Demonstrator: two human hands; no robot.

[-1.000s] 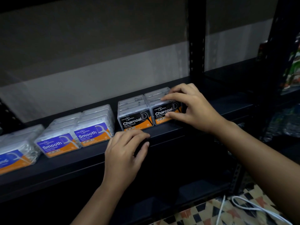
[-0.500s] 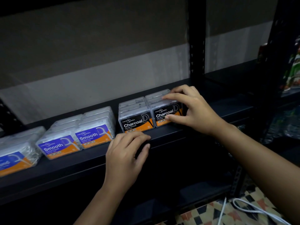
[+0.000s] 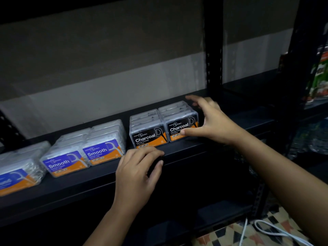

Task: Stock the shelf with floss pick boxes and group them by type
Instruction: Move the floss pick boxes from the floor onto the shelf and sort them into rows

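Observation:
Two rows of black-label Charcoal floss pick boxes (image 3: 148,137) stand side by side on the black shelf (image 3: 221,139). My right hand (image 3: 211,123) is spread beside the right Charcoal row (image 3: 181,129), thumb on its front label, fingers lifted and blurred above its right side. My left hand (image 3: 138,167) rests on the shelf's front edge, fingertips just below the left Charcoal box, holding nothing. Left of these stand two rows of blue-label Smooth boxes (image 3: 101,151), and another blue-label row (image 3: 16,176) at the far left.
A black upright post (image 3: 213,50) rises behind the Charcoal rows. Bare shelf extends to the right of my right hand. A second rack with green packets (image 3: 319,77) stands at the far right. White cables (image 3: 266,229) lie on the patterned floor below.
My right hand has opened: its fingers lifted off the top of the right Charcoal row and spread toward the back, while the thumb stays at the front label. My left hand has stayed put.

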